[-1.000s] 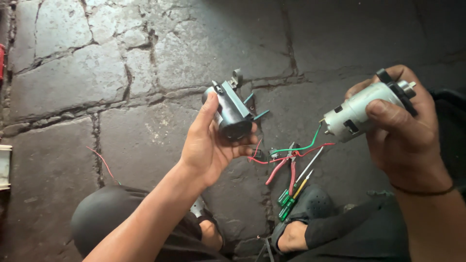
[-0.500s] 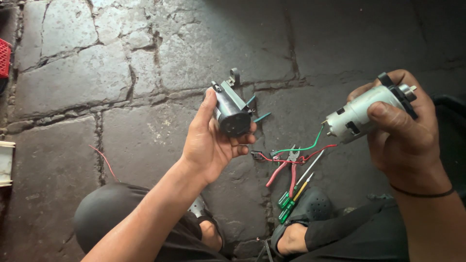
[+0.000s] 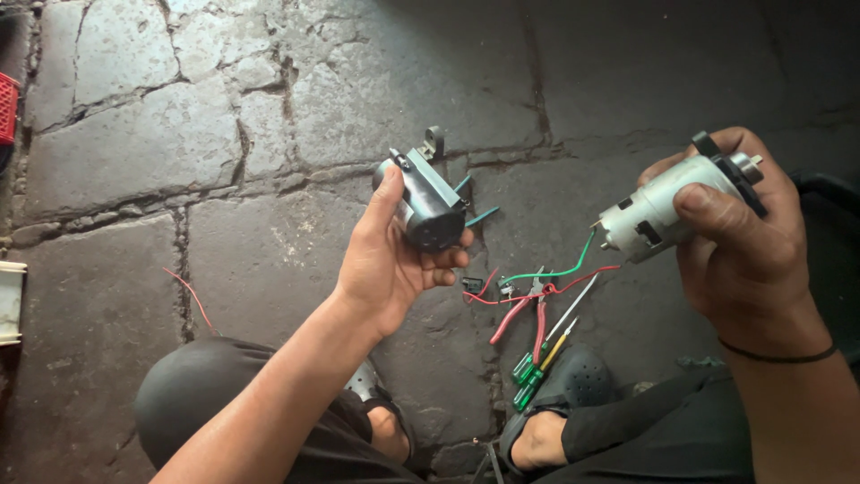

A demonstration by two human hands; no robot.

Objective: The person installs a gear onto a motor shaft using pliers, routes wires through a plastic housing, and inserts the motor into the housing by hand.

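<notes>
My left hand (image 3: 387,267) grips a small dark grey motor (image 3: 426,204) with a metal bracket, held up over the stone floor. My right hand (image 3: 748,246) holds a silver cylindrical motor (image 3: 661,211) with a black end cap; a green wire (image 3: 560,269) and a red wire (image 3: 537,294) trail from its lower end down to the floor. Below and between the hands lie red-handled pliers (image 3: 524,315) and two green-handled screwdrivers (image 3: 537,358).
The cracked stone floor (image 3: 224,161) fills the view. My knees and dark slippers (image 3: 573,385) sit at the bottom. A loose red wire (image 3: 186,294) lies at left. A red crate edge (image 3: 7,108) and a white object (image 3: 11,303) touch the left border.
Both hands have barely shifted. The dark motor in my left hand has turned slightly, so more of its round body faces up.
</notes>
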